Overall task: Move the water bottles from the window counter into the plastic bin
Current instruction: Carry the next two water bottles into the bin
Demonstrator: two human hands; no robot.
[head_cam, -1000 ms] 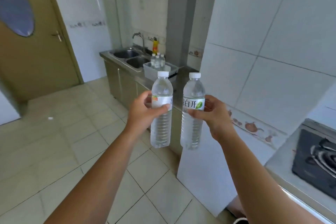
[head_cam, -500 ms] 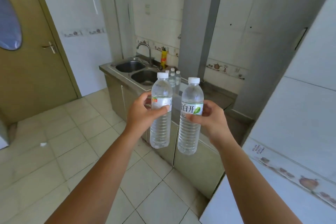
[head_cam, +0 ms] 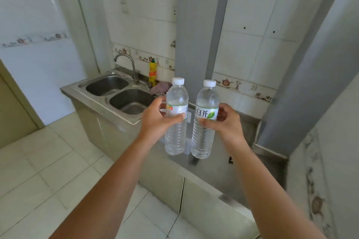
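Note:
I hold two clear water bottles upright in front of me, side by side with a small gap. My left hand (head_cam: 158, 120) grips the left bottle (head_cam: 176, 132) at its label. My right hand (head_cam: 225, 122) grips the right bottle (head_cam: 204, 137), which has a white label with a green leaf. Both have white caps. They hang over the steel counter (head_cam: 213, 167) to the right of the sink. The plastic bin is almost wholly hidden behind the bottles and hands; only a pale blurred patch shows between the bottle bases.
A double steel sink (head_cam: 120, 93) with a tap (head_cam: 126, 64) sits at the left end of the counter. A yellow detergent bottle (head_cam: 152, 72) and a pink cloth (head_cam: 160, 87) stand behind it. A grey pillar (head_cam: 196, 35) and tiled wall rise behind. Cabinet doors (head_cam: 165, 186) lie below.
I have come closer to the sink counter, which now fills the middle of the view. The bottles stay gripped the same way. The bin and its bottles have slipped behind my hands.

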